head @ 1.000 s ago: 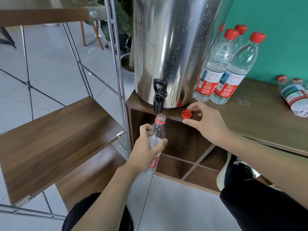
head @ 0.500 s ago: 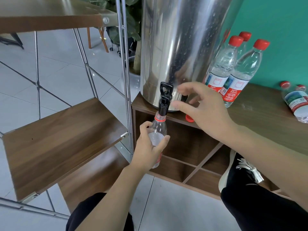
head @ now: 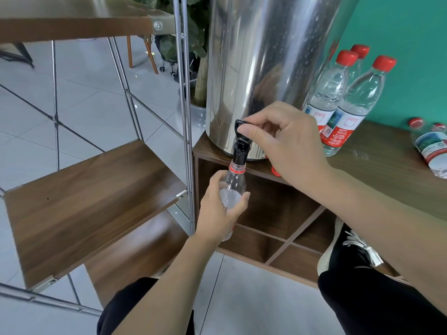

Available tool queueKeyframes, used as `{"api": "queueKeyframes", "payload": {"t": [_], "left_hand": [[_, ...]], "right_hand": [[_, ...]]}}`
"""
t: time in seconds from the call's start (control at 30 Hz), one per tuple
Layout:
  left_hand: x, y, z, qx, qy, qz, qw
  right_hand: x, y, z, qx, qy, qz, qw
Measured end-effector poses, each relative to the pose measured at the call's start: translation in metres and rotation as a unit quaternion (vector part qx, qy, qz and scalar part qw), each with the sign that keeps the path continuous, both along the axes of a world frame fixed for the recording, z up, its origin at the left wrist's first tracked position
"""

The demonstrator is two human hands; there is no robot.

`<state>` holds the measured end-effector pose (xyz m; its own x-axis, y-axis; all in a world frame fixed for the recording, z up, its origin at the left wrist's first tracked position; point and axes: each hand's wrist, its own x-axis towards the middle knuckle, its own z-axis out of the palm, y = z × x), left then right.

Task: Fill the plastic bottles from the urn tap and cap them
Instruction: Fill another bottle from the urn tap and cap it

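A tall steel urn stands on the wooden cabinet top. Its black tap juts over the cabinet's front edge. My left hand grips an uncapped clear plastic bottle with its red-ringed neck right under the tap's spout. My right hand pinches the tap's black lever between thumb and fingers. A loose red cap lies on the cabinet edge, mostly hidden under my right hand.
Three capped bottles stand right of the urn against the teal wall. More capped bottles lie at the far right. A metal-framed wooden shelf is at the left. My knees and a shoe are below, by open cubbies.
My right hand left the red cap on the cabinet edge, rose to the tap and closed on its lever. My left hand lifted the bottle's mouth up to the spout.
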<state>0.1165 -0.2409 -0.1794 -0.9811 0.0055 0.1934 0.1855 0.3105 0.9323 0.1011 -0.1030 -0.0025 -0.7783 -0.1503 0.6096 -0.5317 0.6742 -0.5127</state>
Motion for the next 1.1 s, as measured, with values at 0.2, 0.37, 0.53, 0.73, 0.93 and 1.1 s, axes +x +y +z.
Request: {"api": "queueKeyframes", "payload": {"t": [0.2, 0.37, 0.53, 0.73, 0.93, 1.1], "left_hand": [[-0.003, 0.002, 0.001, -0.001, 0.016, 0.0, 1.0], [-0.005, 0.0, 0.003, 0.016, 0.046, 0.005, 0.999], [-0.007, 0.003, 0.001, 0.019, 0.05, -0.001, 0.999], [-0.007, 0.0, -0.004, 0.018, 0.025, 0.004, 1.0], [-0.008, 0.006, -0.004, 0.018, 0.009, 0.004, 1.0], [-0.008, 0.006, -0.006, 0.018, 0.009, 0.017, 1.0]], "right_hand": [[0.0, 0.005, -0.007, 0.089, 0.114, 0.035, 0.989], [0.002, 0.012, -0.022, 0.187, 0.165, 0.124, 0.96], [0.011, 0.024, -0.035, 0.142, 0.132, 0.096, 0.976], [0.01, 0.049, -0.048, 0.072, 0.03, 0.039, 0.996], [0.007, 0.083, -0.069, 0.137, -0.123, -0.064, 0.981], [0.0, 0.097, -0.078, 0.201, -0.191, -0.116, 0.954]]}}
